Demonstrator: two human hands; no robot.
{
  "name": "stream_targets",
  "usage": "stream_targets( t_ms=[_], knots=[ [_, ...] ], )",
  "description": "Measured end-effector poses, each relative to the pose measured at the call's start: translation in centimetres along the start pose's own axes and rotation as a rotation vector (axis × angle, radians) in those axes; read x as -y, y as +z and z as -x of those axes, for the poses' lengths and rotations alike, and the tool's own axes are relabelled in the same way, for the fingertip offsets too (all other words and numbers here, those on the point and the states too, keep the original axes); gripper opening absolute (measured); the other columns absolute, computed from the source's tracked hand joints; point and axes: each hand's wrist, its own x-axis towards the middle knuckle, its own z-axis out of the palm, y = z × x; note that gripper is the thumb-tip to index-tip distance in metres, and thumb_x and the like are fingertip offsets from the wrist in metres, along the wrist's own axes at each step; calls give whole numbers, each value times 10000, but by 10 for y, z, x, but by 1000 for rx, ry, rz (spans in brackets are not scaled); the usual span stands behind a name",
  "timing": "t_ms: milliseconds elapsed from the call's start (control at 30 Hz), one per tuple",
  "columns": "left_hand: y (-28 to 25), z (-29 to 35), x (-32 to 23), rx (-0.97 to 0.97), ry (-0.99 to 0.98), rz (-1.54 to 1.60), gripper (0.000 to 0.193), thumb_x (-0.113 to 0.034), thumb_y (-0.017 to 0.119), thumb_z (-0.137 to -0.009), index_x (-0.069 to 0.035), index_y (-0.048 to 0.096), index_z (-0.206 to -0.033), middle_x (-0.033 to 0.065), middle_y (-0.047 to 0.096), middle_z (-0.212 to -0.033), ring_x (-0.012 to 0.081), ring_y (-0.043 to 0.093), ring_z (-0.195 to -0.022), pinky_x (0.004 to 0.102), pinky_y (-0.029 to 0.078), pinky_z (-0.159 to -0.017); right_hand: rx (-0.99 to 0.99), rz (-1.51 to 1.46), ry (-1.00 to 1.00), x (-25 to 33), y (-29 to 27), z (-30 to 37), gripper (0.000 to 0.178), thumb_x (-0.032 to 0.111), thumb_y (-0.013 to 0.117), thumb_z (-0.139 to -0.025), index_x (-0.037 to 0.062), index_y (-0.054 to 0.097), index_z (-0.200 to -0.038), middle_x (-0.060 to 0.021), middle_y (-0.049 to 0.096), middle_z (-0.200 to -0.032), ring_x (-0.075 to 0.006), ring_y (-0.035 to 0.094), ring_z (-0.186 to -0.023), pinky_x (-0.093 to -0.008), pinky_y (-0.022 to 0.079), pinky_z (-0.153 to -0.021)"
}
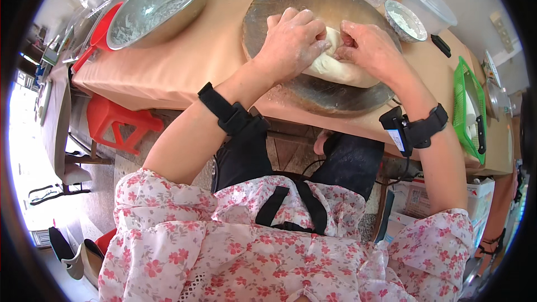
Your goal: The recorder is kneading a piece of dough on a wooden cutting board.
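A pale lump of dough [342,72] lies on a round, dark wooden board [268,14]. My left hand [296,42] is on the dough's left side, its fingers curled and its thumb side pressed against it. My right hand [369,47] pinches the dough's upper right part, thumb and fingers bent toward each other. Between the two hands the dough shows a fold. The fingertips of both hands are partly hidden in the dough or behind the knuckles.
At the upper left stands a large metal bowl [162,14] dusted with flour, beside a red ladle-like scoop [103,31]. A small bowl of white flour [405,21] is right of the board. Further right are a black object [441,46] and a green basket [461,106] with a black-handled knife [480,134]. A red stool [114,120] is below left.
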Motion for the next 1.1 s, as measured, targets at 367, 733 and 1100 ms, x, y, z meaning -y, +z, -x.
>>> stream_targets(
  t_ms=[367,733,1100],
  knots=[
    [-42,-6,-3,-8,-131,181,322,-242,634,-889,-122,643,-1187,115,618,-1098,284,613,-1013,414,484,-881,-97,-339,170,-42,-9,5,319,305,637,-904,11,663,-1028,-135,687,-908,-232,637,-828,-373,479,-739],
    [-13,10,-24,318,-247,-113,431,-443,501,-956,-180,559,-1292,89,583,-1238,349,495,-1199,529,350,-977,-236,-159,74,-9,42,48,469,383,391,-1002,59,547,-1304,-243,600,-1192,-423,567,-1097,-490,434,-933],
    [-6,88,-37,-122,80,-199,727,-425,724,-729,-204,485,-1379,122,431,-1381,367,378,-1288,598,200,-1057,-486,143,-149,28,73,108,645,267,649,-845,113,415,-1425,-199,408,-1390,-441,422,-1227,-531,375,-973]
  ],
)
